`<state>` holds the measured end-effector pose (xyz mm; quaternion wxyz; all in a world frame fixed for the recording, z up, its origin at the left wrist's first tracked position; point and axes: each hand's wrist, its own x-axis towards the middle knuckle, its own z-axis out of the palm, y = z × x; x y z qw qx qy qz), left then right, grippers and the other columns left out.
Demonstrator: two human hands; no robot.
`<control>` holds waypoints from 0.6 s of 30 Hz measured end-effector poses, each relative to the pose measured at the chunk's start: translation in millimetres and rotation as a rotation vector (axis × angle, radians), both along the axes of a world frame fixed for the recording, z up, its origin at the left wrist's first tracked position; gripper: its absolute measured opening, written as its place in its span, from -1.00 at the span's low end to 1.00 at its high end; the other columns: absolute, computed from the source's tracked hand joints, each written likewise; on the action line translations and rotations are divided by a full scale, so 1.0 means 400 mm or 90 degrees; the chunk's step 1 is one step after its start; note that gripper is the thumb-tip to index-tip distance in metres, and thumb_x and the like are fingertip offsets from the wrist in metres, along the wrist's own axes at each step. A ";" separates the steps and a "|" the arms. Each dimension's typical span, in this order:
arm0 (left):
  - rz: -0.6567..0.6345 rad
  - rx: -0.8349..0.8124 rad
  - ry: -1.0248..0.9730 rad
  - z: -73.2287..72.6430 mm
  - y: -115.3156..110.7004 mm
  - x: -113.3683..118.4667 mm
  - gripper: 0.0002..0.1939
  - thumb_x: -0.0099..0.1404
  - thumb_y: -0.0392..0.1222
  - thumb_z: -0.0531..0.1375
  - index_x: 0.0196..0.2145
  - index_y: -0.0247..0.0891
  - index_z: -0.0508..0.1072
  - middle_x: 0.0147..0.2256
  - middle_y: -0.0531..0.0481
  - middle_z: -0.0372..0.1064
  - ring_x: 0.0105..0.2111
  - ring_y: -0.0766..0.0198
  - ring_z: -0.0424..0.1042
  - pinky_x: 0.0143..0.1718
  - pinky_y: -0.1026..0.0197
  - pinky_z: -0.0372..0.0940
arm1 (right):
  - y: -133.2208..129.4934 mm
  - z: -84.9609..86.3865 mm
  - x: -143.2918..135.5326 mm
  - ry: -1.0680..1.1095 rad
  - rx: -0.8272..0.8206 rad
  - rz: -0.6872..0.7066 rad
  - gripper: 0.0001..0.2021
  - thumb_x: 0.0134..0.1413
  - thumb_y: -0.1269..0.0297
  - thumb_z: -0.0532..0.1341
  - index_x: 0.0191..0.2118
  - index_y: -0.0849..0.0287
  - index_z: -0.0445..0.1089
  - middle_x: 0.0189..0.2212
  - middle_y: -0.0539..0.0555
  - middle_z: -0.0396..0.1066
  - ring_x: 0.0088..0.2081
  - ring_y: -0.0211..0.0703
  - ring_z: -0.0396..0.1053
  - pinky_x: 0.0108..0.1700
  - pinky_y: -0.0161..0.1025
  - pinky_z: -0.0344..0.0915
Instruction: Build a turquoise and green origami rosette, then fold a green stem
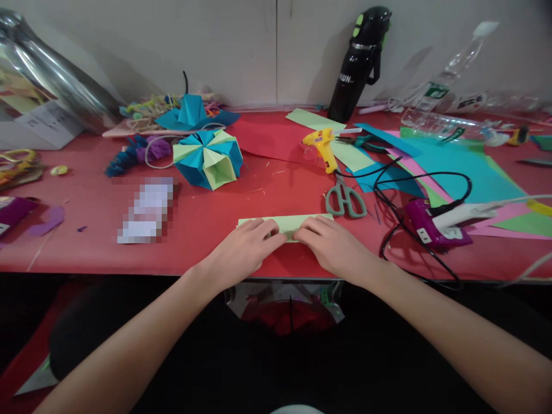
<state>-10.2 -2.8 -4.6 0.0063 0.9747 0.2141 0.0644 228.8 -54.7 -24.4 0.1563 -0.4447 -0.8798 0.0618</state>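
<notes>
A strip of pale green paper (287, 223) lies crosswise near the front edge of the red table. On its left part rests my left hand (248, 244), fingers curled over the paper and thumb at its near edge. My right hand (332, 244) grips the right part in the same way, its fingertips close to those of the left. The fingers partly cover the paper, so any fold beneath them is hidden. Beyond my right hand lie grey-handled scissors (345, 201) and a yellow glue gun (323, 148). A blue and pale green folded paper ball (209, 158) stands further back, to the left.
To the right are a purple power block (435, 224) with looping black cables and several coloured paper sheets (470, 164). A black bottle (357, 66) and a clear plastic bottle (444, 80) stand at the back. A blurred-out flat object (149, 210) lies left.
</notes>
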 end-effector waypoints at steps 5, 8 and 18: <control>0.008 0.031 0.010 0.003 -0.005 0.004 -0.63 0.30 -0.54 -0.03 -0.10 -0.25 0.43 -0.16 -0.12 0.37 -0.23 0.15 0.34 -0.21 0.11 0.28 | 0.000 0.002 -0.003 -0.003 -0.001 -0.006 -0.73 0.27 0.58 0.00 -0.13 0.19 0.39 -0.19 0.17 0.32 -0.16 -0.03 0.22 -0.13 -0.12 0.22; 0.015 0.019 0.011 0.002 -0.005 0.005 -0.61 0.27 -0.56 -0.03 -0.09 -0.26 0.42 -0.17 -0.11 0.37 -0.23 0.14 0.35 -0.20 0.10 0.29 | 0.000 0.006 -0.004 -0.007 -0.013 -0.010 -0.73 0.28 0.59 0.00 -0.12 0.20 0.38 -0.20 0.17 0.33 -0.15 -0.02 0.23 -0.12 -0.12 0.22; 0.070 -0.091 -0.001 0.004 0.005 0.019 -0.56 0.21 -0.58 -0.03 -0.06 -0.31 0.43 -0.17 -0.14 0.38 -0.16 0.09 0.39 -0.17 0.07 0.30 | 0.014 0.016 -0.015 0.093 -0.076 -0.032 -0.88 0.36 0.38 0.09 -0.25 0.17 0.32 -0.28 0.10 0.35 -0.20 -0.07 0.28 -0.14 -0.14 0.21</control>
